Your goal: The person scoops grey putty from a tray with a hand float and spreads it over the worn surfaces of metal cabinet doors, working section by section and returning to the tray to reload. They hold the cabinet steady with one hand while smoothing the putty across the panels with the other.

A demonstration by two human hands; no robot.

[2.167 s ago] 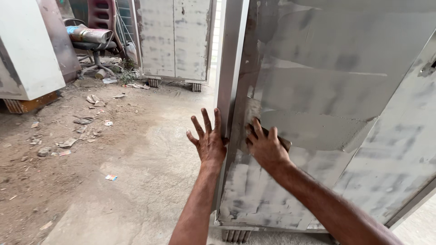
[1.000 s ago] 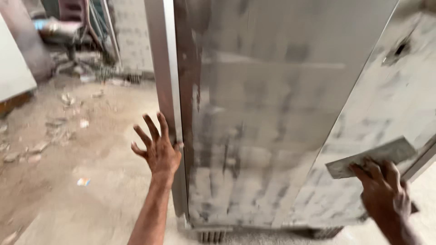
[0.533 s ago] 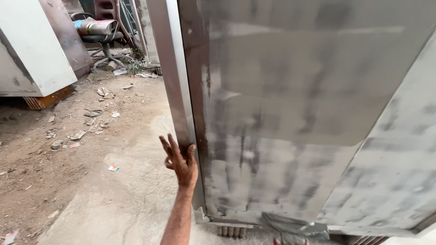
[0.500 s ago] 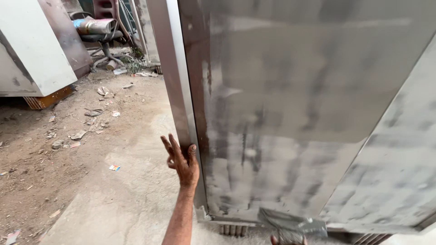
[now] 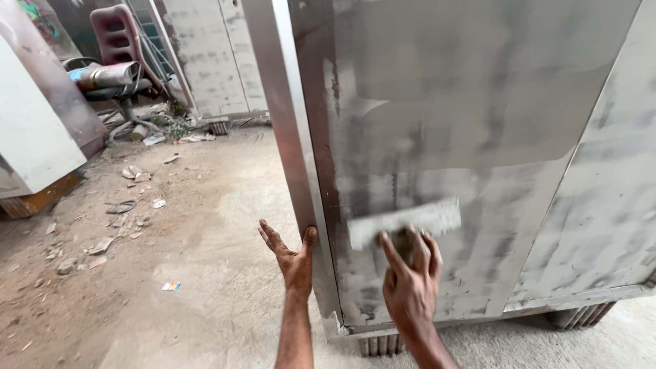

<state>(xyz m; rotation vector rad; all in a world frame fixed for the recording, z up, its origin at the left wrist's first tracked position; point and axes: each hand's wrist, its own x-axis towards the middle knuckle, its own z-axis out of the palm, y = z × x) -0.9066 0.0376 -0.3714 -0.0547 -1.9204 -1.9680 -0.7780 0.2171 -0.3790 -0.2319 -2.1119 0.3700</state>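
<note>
While we brace the left hand [image 5: 295, 254], fingers spread wide, against the corner edge of the metal cabinet [image 5: 478, 137], the right hand [image 5: 408, 281] grips a putty scraper [image 5: 404, 222] flat on the cabinet's lower panel. We judge the blade stiff and light, best held by its handle.

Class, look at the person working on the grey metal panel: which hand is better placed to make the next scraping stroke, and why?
The right hand. It grips the wide scraper with the blade flat against the metal panel. The left hand holds no tool; its thumb rests on the panel's edge, fingers spread, probably steadying it.
</note>
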